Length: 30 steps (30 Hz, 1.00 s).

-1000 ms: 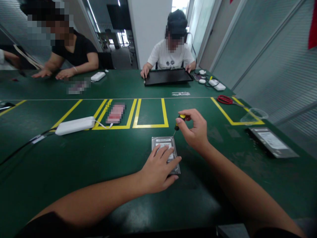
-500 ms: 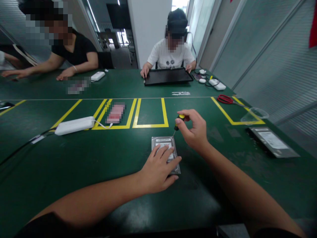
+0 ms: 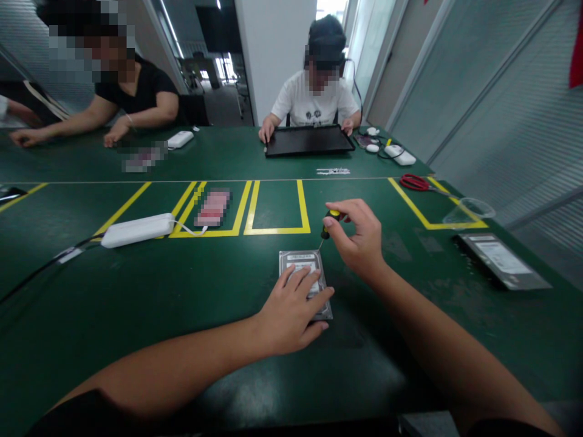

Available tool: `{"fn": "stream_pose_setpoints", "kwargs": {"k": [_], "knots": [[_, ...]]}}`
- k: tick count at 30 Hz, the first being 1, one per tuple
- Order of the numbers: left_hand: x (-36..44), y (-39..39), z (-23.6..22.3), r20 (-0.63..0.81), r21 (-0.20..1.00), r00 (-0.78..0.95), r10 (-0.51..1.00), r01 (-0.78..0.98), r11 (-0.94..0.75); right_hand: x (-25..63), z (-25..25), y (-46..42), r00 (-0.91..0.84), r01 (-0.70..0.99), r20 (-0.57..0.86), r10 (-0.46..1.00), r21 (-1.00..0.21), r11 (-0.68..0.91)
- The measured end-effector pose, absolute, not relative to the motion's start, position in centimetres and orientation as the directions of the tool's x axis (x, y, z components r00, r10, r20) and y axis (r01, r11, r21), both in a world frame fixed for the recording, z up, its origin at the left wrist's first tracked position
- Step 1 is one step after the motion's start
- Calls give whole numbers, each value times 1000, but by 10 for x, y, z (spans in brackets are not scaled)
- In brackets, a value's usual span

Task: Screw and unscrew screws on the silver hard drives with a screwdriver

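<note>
A silver hard drive [image 3: 300,257] with a white label lies flat on the green table in front of me. My left hand [image 3: 294,312] rests across it, fingers spread and pressing on its top, so much of the label is hidden. In my right hand [image 3: 359,233] is a small screwdriver [image 3: 325,232] with a black and yellow handle, pinched by thumb and fingers. The screwdriver leans a little, and its thin tip meets the drive's far right corner. Any screw under the tip is too small to make out.
Right of me lie a silver-and-black device in a bag [image 3: 503,261] and red-handled scissors [image 3: 415,182]. A white power bank [image 3: 137,230] with cables and a phone [image 3: 213,207] are to the left. Across the table, one person holds a black panel [image 3: 310,141]; another sits at far left.
My right hand has shifted very slightly on the screwdriver, whose tip stays at the same corner. My left hand and the hard drive look unmoved. The far-left person's hands have moved a little.
</note>
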<state>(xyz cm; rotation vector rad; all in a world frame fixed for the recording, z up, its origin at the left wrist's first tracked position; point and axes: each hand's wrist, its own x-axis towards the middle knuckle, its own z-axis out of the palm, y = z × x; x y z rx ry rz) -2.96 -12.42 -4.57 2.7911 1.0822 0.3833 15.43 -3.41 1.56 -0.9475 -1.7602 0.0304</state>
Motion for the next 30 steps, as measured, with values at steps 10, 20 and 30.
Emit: {"fn": "stream_pose_setpoints", "kwargs": {"k": [10,20,30], "knots": [[-30,-125,-45,186,198,709,680,651,-733,154,16,-34,-94,574,803,588,-439,691],[-30,-124,-45,193,199,710,677,648,-735,154,15,-35,-89,578,799,595,-445,684],[-30,-124,-46,192,208,713,675,642,-738,153,16,-35,-86,588,797,598,-444,676]]}}
